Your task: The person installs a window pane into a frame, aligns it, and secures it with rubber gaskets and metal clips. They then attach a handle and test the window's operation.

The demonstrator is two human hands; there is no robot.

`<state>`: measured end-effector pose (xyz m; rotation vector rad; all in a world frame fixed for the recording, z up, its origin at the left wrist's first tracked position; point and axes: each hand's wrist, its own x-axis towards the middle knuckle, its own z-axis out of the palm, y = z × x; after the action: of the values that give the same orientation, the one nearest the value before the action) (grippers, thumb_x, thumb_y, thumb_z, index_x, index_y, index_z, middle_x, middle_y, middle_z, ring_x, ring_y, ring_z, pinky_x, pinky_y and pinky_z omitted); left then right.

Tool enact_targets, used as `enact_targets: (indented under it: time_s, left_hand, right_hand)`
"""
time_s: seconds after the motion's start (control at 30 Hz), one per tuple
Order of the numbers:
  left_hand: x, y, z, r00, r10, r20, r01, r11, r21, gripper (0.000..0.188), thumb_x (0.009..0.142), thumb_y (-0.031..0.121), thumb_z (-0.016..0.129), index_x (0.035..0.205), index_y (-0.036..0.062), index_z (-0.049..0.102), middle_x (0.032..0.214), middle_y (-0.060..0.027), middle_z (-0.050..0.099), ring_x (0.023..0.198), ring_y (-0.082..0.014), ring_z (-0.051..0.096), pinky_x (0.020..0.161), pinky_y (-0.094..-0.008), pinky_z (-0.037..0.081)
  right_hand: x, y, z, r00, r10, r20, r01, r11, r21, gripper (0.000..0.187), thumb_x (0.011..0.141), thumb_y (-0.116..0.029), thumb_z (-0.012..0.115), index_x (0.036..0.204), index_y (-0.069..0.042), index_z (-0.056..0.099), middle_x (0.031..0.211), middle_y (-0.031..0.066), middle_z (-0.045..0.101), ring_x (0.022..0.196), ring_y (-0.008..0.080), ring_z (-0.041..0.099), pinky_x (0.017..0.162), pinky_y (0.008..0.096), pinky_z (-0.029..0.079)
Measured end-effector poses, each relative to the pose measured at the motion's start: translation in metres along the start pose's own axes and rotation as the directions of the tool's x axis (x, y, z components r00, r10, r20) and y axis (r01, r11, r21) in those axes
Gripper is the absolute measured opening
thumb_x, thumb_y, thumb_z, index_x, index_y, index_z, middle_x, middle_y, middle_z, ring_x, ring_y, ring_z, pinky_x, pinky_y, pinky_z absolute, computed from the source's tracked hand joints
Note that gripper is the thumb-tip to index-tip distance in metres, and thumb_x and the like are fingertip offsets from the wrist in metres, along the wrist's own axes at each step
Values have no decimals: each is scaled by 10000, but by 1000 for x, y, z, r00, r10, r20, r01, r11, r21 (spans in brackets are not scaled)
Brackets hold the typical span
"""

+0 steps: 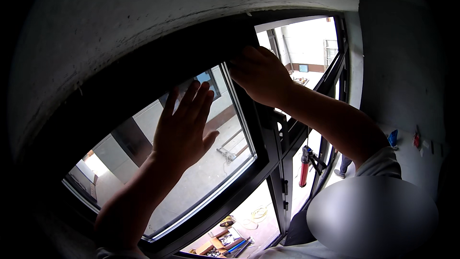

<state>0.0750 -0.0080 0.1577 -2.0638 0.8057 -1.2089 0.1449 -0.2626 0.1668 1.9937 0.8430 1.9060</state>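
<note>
A black-framed window sash (261, 148) with a large glass pane (220, 136) fills the middle of the view. My left hand (184, 124) lies against the glass, fingers stretched out and slightly apart, holding nothing. Up at the dark window frame (206, 38), near the pane's upper right corner, my right hand (261, 76) has its fingers curled over the upright bar beside an opening. Its fingertips are in deep shadow. Below my right forearm hangs a caulking gun (305, 165) with a red barrel.
Below the sash, a cardboard box (218, 243) with tools and a yellow cable (259, 214) lie on the floor. Another person's shoe (339, 173) shows beyond the frame at right. A rough wall (143, 14) borders the window above. Blue and red items (393, 138) are by the right wall.
</note>
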Motion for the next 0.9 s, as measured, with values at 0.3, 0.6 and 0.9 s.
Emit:
enact_targets:
  time_s: [0.3, 0.6, 0.9]
  left_hand:
    - [3, 5, 2, 1000, 3, 29, -6, 991, 136, 805, 919, 659, 571, 1524, 142, 449, 1629, -67, 344, 1539, -228, 239, 1270, -518, 108]
    - [2, 6, -5, 999, -6, 35, 6, 1000, -9, 831, 879, 568, 680, 1514, 90, 438, 1640, -113, 331, 1537, -235, 271, 1253, -544, 155]
    - [-2, 4, -14, 1000, 19, -1, -19, 1000, 19, 837, 867, 519, 700, 1499, 35, 442, 1609, -164, 374, 1519, -282, 315, 1243, -573, 164]
  right_hand:
    - [-1, -3, -7, 997, 71, 37, -73, 996, 46, 118, 833, -114, 742, 917, -30, 736, 1112, 95, 695, 1141, 235, 602, 950, 342, 557]
    - [-6, 1, 2, 999, 16, -51, -12, 997, 71, 108, 834, -119, 741, 864, -16, 728, 986, 83, 690, 1004, 199, 602, 897, 340, 568]
    - [0, -4, 5, 994, 49, -101, -40, 996, 84, 86, 825, -141, 741, 836, -57, 723, 948, 52, 691, 975, 178, 584, 863, 302, 553]
